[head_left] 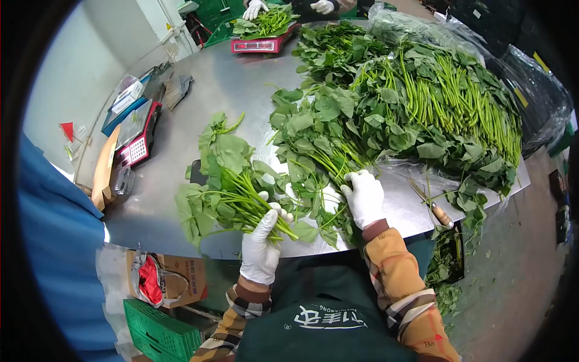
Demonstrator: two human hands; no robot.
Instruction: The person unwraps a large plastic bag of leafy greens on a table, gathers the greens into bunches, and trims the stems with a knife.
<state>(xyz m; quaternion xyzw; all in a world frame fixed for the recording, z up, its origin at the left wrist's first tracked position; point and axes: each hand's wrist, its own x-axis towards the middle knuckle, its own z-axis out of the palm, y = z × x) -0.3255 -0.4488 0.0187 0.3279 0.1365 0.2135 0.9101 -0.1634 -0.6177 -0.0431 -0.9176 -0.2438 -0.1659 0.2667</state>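
Observation:
My left hand [260, 248], in a white glove, is closed around the stems of a bunch of leafy greens [232, 196]. The bunch's broad leaves spread left and away from me, and the cut stem ends poke out beside my fingers. My right hand [365, 198], also gloved in white, has its fingers curled on the stem ends of loose leafy greens [329, 160] in the middle of the table. Its fingertips are partly hidden. More leaves lie between the two hands, over the metal table [241, 90].
A large heap of leafy greens [446, 102] covers the right side. A wooden-handled knife [441, 214] lies near the front edge. A red scale [140, 142] stands left. Another person's gloved hand [255, 8] is by greens on a far red scale [258, 45]. Green crates [160, 329] stand below.

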